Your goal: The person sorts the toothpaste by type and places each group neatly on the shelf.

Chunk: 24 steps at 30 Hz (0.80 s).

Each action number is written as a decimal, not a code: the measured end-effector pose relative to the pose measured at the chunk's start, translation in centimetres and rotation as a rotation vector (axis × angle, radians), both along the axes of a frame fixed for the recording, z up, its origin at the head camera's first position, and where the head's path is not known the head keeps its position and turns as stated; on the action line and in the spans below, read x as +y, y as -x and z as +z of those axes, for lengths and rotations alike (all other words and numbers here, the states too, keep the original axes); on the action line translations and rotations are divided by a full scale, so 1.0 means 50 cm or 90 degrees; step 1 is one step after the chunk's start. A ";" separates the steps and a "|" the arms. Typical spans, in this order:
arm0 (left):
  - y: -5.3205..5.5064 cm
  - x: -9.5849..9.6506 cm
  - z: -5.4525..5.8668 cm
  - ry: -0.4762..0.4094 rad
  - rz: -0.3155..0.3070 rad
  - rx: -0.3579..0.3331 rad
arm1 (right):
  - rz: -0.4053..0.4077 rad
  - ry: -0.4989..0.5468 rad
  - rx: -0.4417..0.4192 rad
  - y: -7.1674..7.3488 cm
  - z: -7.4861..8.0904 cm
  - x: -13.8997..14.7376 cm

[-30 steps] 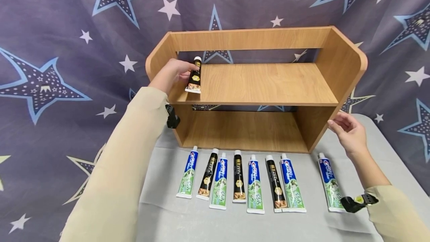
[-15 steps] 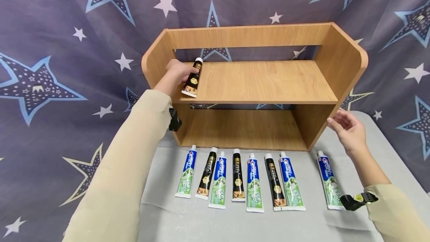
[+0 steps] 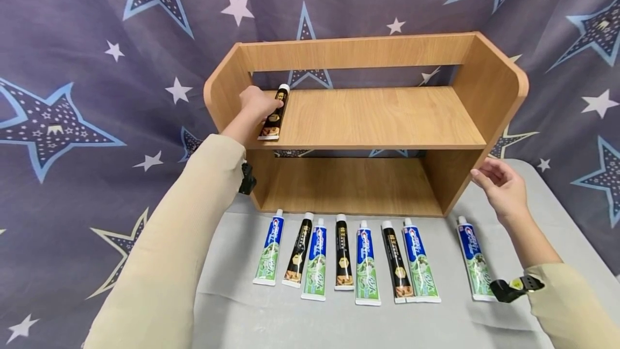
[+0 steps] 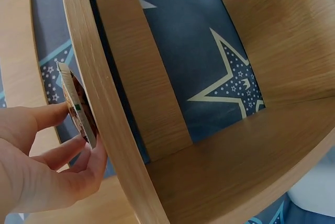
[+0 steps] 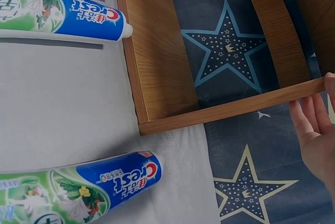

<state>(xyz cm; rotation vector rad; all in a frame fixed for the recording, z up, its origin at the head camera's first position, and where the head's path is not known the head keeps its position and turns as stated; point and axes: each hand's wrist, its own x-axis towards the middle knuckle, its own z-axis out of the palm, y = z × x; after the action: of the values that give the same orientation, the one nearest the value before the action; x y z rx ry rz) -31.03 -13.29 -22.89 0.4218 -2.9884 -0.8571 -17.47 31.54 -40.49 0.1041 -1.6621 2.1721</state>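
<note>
My left hand (image 3: 258, 105) grips a black toothpaste tube (image 3: 274, 117) by its side, at the left end of the upper level of a wooden shelf (image 3: 368, 117). The tube's white cap points to the back, its crimped end to the front edge. In the left wrist view, thumb and fingers pinch the tube (image 4: 78, 103) close over the shelf board. At the other end, my right hand (image 3: 506, 187) holds the shelf's right side panel, thumb at the front edge and fingers on the outer face, as the right wrist view also shows.
A row of blue-green Crest toothpaste tubes (image 3: 366, 268) and black toothpaste tubes (image 3: 343, 257) lies on the grey tabletop (image 3: 290, 322) before the shelf. One Crest tube (image 3: 476, 263) lies apart at the right, under my right forearm. A star-patterned curtain (image 3: 121, 176) hangs behind.
My left hand has moved the black tube slightly left, lower against the upper board, and its crimped end has swung left. The right hand stays on the side panel.
</note>
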 end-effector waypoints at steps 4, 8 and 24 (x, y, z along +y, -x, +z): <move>-0.008 -0.008 -0.001 0.011 -0.005 0.013 | 0.003 -0.001 -0.004 0.000 -0.001 -0.002; -0.024 -0.017 0.000 0.007 -0.029 0.047 | 0.003 0.005 -0.006 -0.002 -0.001 -0.002; -0.141 -0.049 -0.013 -0.112 -0.097 0.118 | -0.023 -0.019 -0.049 -0.001 0.003 -0.004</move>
<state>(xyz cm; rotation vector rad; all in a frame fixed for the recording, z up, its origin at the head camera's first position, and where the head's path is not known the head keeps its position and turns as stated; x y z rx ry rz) -24.00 -15.73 -23.56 0.1071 -2.8138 -1.1113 -17.40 31.35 -40.33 -0.0008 -1.7247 2.1505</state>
